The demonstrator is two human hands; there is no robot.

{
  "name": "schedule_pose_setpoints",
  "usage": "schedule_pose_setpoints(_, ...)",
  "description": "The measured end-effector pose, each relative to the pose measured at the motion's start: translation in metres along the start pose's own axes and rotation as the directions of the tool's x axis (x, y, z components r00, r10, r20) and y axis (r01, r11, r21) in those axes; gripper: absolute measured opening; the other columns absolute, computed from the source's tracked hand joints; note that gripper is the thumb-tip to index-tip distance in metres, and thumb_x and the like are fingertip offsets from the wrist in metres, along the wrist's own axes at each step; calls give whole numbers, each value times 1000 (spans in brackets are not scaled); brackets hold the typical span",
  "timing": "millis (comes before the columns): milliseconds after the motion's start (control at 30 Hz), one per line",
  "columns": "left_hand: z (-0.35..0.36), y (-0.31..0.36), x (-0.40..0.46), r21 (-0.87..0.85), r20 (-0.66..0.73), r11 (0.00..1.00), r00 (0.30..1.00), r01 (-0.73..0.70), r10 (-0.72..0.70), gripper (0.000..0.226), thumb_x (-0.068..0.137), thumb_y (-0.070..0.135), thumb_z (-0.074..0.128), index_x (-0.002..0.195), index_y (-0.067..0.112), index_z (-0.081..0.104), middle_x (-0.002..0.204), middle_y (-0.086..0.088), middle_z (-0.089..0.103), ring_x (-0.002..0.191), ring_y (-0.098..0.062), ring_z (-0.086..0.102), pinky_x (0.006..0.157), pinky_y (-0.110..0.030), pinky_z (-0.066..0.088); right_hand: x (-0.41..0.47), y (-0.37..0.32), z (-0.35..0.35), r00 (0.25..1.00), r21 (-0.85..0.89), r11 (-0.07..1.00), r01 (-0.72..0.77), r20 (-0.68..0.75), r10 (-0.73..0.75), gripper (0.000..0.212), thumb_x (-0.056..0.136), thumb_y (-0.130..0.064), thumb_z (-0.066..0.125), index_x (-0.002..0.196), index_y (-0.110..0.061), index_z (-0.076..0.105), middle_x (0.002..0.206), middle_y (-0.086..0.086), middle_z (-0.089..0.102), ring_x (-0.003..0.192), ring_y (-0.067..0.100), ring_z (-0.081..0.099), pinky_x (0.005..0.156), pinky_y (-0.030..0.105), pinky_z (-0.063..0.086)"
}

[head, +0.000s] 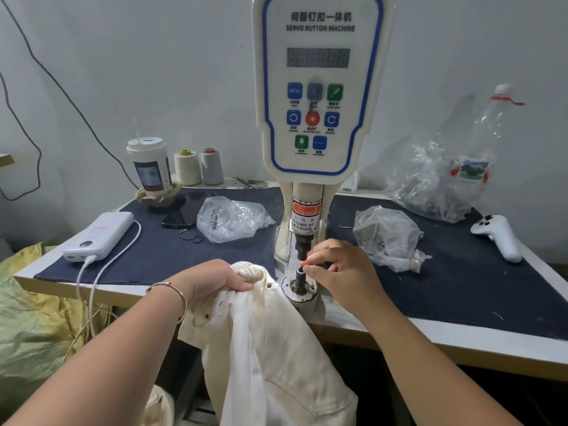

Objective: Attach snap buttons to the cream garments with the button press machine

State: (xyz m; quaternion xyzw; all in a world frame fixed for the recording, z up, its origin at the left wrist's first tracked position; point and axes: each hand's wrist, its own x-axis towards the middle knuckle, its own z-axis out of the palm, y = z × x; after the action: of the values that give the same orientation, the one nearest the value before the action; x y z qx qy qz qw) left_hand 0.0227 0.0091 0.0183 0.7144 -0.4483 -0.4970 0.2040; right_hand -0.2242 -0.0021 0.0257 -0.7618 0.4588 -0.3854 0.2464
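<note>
The cream garment [270, 339] hangs over the counter's [430, 329] front edge at lower centre of the frame, its bunched top edge lying just left of the button press machine's [319, 87] lower die [299, 276]. A small metal snap shows on the fabric near that die. The left hand [212, 282] grips the gathered fabric, fingers curled round the fold, a thin bracelet [172, 292] on the wrist. The right hand [341, 267], at centre right, has its fingertips [307, 269] pinched together right at the top of the lower die, beneath the upper punch; a red glow falls on them, and whether they hold a snap part cannot be told.

The machine's white panel fills the upper centre. On the dark cloth covering the counter, clear plastic bags of metal parts [229, 218] lie to either side of the machine. At left sit a white power bank [98, 236] with its cable, a black phone [184, 212], a lidded cup [149, 167] and two thread cones [198, 167]. At far right lie a white handheld controller [498, 236] and a clear plastic bottle [488, 127].
</note>
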Motion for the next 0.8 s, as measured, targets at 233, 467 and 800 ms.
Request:
schedule_pose_setpoints(233, -8, -8, -33, -193, 192, 975, 970, -112, 149, 41, 70, 17, 79, 106, -2, 74, 115, -30, 69, 102, -38, 68, 100, -51, 50, -28, -4, -26, 995, 141, 987, -83, -43, 90, 8, 83, -10, 72, 79, -14, 77, 74, -5, 71, 68, 1, 59, 63, 9, 44)
schedule_pose_setpoints(467, 15, 10, -89, -271, 436, 927, 826, -259, 358, 22, 72, 15, 79, 91, 5, 73, 93, -13, 72, 84, -22, 70, 78, -31, 57, -74, -28, -32, 981, 364, 920, -144, 174, 85, 20, 77, -34, 75, 97, -30, 75, 97, -13, 73, 88, 0, 65, 86, 31, 51)
schedule_pose_setpoints(800, 51, 50, -133, -133, 583, 944, 746, -301, 320, 11, 85, 12, 67, 83, 13, 77, 86, -4, 75, 76, -15, 72, 71, -26, 58, -83, -29, -67, 713, 581, 649, -492, 696, -82, 51, 63, -20, 75, 110, 0, 68, 100, 14, 67, 89, 23, 64, 78, 27, 51)
